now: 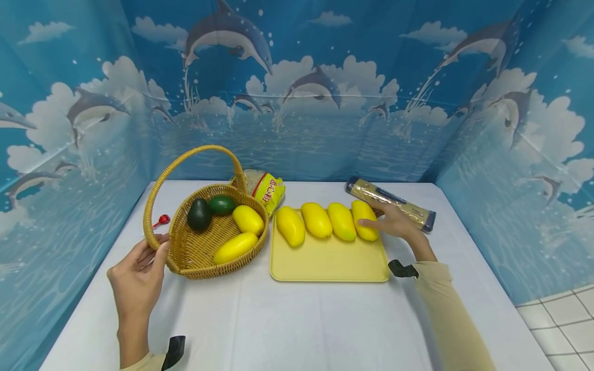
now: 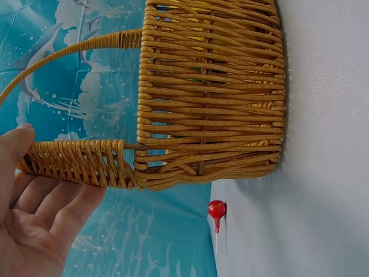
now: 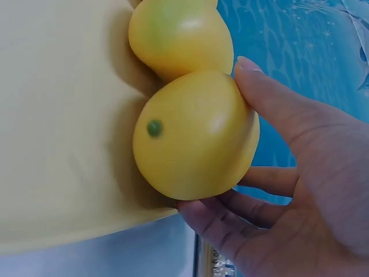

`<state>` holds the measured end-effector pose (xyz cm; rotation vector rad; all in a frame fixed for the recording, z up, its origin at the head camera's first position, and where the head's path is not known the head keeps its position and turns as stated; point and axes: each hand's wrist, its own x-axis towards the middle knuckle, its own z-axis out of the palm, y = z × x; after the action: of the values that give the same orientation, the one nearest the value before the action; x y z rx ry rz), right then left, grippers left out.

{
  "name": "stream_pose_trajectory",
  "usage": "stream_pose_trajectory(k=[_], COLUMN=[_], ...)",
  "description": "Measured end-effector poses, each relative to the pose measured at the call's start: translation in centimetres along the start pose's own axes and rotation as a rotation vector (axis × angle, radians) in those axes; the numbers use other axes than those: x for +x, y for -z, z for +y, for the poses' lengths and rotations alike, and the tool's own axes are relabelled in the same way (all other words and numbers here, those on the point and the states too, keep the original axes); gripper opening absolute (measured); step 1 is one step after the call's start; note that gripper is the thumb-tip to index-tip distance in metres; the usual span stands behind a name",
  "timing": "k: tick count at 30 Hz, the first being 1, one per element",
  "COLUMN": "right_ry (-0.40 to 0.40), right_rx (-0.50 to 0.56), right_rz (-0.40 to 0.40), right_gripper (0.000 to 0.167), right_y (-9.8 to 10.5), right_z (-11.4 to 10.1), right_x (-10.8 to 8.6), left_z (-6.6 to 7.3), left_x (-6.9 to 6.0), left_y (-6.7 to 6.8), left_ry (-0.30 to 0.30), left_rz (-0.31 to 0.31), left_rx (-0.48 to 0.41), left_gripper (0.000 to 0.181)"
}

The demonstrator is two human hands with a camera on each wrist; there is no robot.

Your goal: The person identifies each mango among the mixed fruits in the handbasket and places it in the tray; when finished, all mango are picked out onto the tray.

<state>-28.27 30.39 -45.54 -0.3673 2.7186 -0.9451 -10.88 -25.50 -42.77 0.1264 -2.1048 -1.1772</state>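
Observation:
My left hand [image 1: 139, 281] pinches the lower end of the handle of a wicker basket [image 1: 211, 272], thumb on one side and fingers on the other. Inside the basket lie two dark green avocados [image 1: 199, 214] and two yellow mangoes [image 1: 235, 248]. Several mangoes stand side by side along the back of a yellow tray [image 1: 325, 265]. Around the rightmost mango [image 1: 364, 220], my right hand [image 1: 394, 220] curls its thumb and fingers. In the right wrist view, that mango [image 3: 193, 138] touches its neighbour [image 3: 181, 34].
Behind the basket leans a yellow-green food packet [image 1: 269, 191]. A long gold package with dark ends [image 1: 390, 201] lies behind the tray at the right. Left of the basket is a red lollipop [image 1: 162, 220]. A dolphin-print curtain [image 1: 306, 129] encloses the white table [image 1: 278, 330].

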Motion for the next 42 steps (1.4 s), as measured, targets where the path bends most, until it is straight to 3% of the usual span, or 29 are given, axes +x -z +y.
stream_pose_trajectory(k=[5, 21, 29, 35, 42], right_ry=[0.016, -0.033, 0.011, 0.062, 0.188], right_rx=[-0.013, 0.012, 0.007, -0.018, -0.032], right_rz=[0.009, 0.01, 0.04, 0.082, 0.115], right_gripper=[0.074, 0.079, 0.072, 0.07, 0.071], right_y=[-0.2, 0.4, 1.0, 1.6, 2.4], right_z=[0.0, 0.1, -0.8, -2.4, -6.6], right_x=[-0.1, -0.9, -1.3, -1.3, -1.8], left_z=[0.1, 0.0, 0.0, 0.1, 0.0], left_x=[0.0, 0.1, 0.0, 0.0, 0.0], left_y=[0.0, 0.0, 0.1, 0.0, 0.0], left_ry=[0.004, -0.005, -0.004, -0.001, -0.005], left_rz=[0.001, -0.001, 0.001, -0.001, -0.005], left_rx=[-0.003, -0.014, -0.008, -0.01, -0.016], left_gripper=[0.027, 0.027, 0.027, 0.028, 0.028])
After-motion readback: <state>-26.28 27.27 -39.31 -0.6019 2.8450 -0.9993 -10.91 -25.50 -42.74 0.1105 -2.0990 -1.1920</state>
